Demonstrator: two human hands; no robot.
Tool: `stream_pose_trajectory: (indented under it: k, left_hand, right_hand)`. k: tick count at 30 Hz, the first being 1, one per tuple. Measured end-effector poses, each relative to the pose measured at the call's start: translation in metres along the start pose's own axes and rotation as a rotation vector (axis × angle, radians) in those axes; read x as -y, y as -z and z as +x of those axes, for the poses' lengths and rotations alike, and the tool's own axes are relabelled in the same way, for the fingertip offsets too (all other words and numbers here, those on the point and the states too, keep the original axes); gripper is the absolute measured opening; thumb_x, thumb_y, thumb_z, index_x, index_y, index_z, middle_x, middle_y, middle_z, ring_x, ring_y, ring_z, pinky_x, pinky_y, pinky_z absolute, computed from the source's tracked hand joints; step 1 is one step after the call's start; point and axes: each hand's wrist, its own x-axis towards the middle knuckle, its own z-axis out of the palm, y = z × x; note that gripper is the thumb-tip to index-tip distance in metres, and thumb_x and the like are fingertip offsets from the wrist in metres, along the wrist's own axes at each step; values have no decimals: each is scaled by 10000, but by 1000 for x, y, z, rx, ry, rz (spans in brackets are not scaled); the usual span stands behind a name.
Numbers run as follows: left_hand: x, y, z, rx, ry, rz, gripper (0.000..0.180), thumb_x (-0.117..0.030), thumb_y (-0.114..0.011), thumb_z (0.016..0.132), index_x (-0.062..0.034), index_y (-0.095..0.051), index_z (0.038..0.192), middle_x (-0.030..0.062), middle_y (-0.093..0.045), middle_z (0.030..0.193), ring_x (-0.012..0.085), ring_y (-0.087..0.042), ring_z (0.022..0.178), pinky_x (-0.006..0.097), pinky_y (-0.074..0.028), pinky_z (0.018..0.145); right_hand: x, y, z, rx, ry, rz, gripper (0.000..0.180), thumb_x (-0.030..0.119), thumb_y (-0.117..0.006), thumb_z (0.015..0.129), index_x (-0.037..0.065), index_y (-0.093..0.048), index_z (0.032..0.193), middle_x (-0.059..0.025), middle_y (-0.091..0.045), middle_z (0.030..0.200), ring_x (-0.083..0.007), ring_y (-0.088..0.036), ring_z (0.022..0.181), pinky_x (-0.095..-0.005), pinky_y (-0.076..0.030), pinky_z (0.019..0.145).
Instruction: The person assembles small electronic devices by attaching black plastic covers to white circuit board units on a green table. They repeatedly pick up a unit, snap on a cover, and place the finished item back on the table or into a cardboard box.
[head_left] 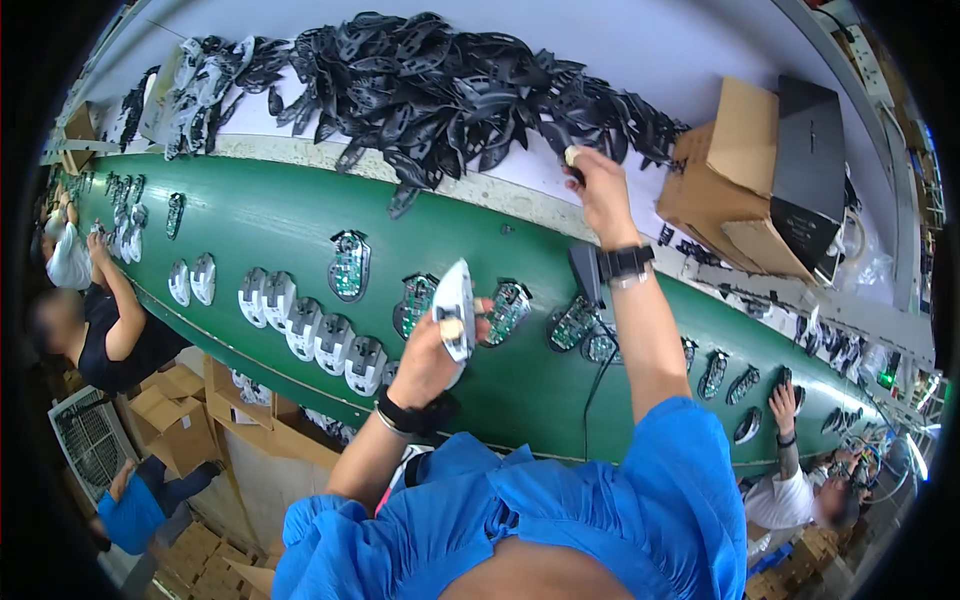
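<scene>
My left hand (430, 355) is closed around a light grey computer mouse shell (456, 305), held tilted on its side above the green belt. My right hand (603, 195) reaches to the far side, at the right part of a heap of black curved plastic parts (430, 85). Its thumb and forefinger pinch at a black plastic part (556, 138) by the heap's edge; the grip is partly hidden. Pale finger covers show on both hands. Around my left hand, green circuit boards in black mouse bases (510, 308) lie on the belt.
The green belt (230, 225) carries a row of grey mouse shells (303, 325) on the left. A cardboard box (725, 190) stands at the far right. A black device with a cable (586, 275) is beside my right forearm. Co-workers sit at left (110, 320) and right (785, 495).
</scene>
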Motion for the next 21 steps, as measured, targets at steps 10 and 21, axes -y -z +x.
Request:
stream_pose_trajectory:
  k: [10,21]
  left_hand:
    - [12,-77,-5,-15,-135,293,500,-349,-487,984,-32,-392,1359,51,-514,1234,114,-486,1093,266,-386,946]
    - [23,-103,-55,28,-252,366,780,-652,-302,950,-3,-394,1373,75,-558,1213,147,-542,1098,294,-442,929]
  right_hand:
    - [-2,2,-239,19,543,-389,198,16,-701,777,-59,-676,958,-94,-662,914,-156,-616,793,-248,-485,752]
    - [37,4,-315,66,438,-275,479,-28,-711,774,20,-549,1222,-37,-660,794,-84,-630,739,-247,-518,700]
